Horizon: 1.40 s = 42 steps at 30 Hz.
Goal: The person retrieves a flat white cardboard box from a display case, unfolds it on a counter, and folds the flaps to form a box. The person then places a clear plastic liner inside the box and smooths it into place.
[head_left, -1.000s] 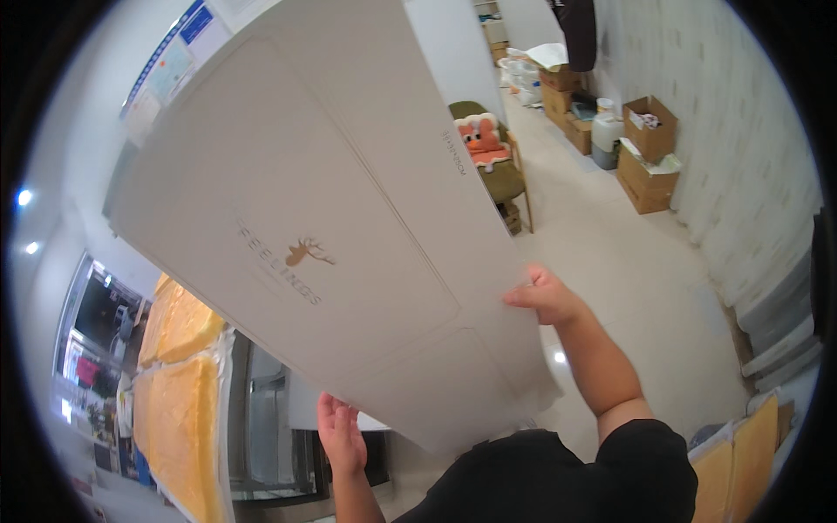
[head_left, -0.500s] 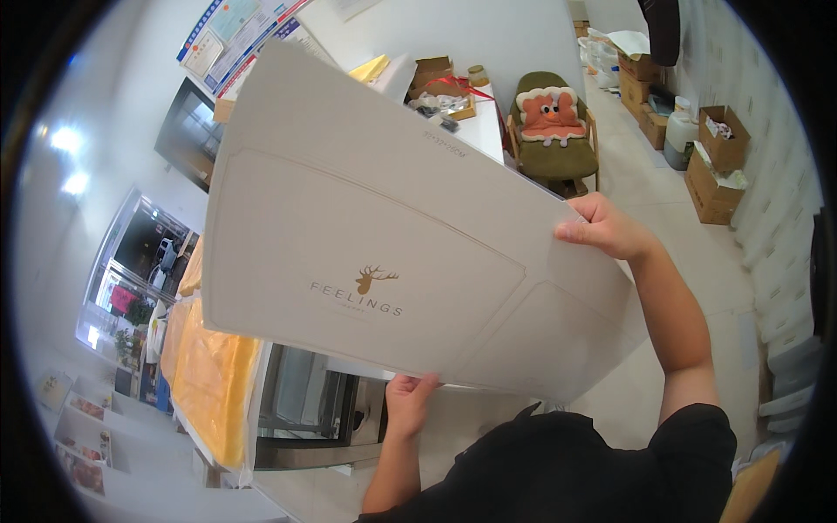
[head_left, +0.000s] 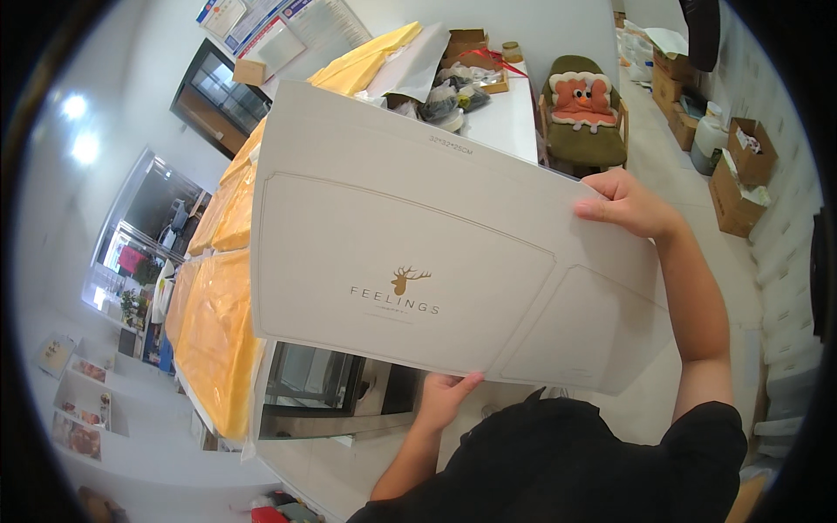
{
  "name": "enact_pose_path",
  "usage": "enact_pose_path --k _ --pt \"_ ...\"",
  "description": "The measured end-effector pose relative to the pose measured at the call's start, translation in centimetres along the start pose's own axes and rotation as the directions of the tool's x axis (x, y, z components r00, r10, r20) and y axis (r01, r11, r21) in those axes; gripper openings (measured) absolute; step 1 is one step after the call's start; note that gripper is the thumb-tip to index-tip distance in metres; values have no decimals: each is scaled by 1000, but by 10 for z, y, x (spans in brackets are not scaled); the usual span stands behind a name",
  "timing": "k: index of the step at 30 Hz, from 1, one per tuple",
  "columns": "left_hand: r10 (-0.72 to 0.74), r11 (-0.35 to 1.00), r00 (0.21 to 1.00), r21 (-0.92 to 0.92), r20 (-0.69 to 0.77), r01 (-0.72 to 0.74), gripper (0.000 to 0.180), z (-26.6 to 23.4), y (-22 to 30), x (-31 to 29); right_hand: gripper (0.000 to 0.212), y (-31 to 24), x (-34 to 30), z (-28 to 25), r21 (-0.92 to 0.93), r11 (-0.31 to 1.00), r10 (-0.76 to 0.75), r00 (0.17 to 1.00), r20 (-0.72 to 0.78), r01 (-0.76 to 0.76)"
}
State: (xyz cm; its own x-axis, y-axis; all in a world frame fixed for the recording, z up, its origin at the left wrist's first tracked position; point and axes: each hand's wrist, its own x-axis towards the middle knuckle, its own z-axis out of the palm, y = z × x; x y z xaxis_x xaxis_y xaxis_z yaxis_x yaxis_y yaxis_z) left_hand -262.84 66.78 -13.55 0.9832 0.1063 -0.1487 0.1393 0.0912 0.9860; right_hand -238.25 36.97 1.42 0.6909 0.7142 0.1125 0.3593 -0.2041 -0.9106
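Note:
A large white flat cardboard sheet [head_left: 349, 235], which looks like a folded-flat box, hangs tilted in front of me. It bears thin printed border lines, a gold deer head and some lettering. My right hand [head_left: 623, 205] grips its upper right edge, thumb on the front face and the other fingers mostly behind. At the lower edge my left hand [head_left: 446, 399] pinches the sheet, its thumb along the rim. The cardboard hides much of the table behind it.
Plastic-wrapped yellow stacks [head_left: 218, 340] lie to the left. Behind the sheet, a white table [head_left: 510, 118] holds bagged items [head_left: 453, 94] and yellow material [head_left: 366, 59]. A green chair [head_left: 582, 146] with an orange cushion stands beyond; cardboard boxes [head_left: 734, 196] line the right side.
The cardboard has swung to a more level tilt and sits further right in view, its upper left corner lower. Both hands keep their hold, and more of the table and yellow stacks shows.

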Motion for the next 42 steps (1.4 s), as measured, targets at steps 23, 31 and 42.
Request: enact_pose_path --k 23,31,42 --pt "-66 993 997 98 -30 69 25 -6 -1 8 26 10 32 6 6 1000 -17 999 42 17" --pt "134 977 962 -132 -237 -169 37 -13 1 50 25 13 23 -30 103 965 -181 899 -399 240" --pt "-113 959 987 -273 -114 78 60 -11 -17 62 25 58 18 -55 357 735 -2 527 -850 577"
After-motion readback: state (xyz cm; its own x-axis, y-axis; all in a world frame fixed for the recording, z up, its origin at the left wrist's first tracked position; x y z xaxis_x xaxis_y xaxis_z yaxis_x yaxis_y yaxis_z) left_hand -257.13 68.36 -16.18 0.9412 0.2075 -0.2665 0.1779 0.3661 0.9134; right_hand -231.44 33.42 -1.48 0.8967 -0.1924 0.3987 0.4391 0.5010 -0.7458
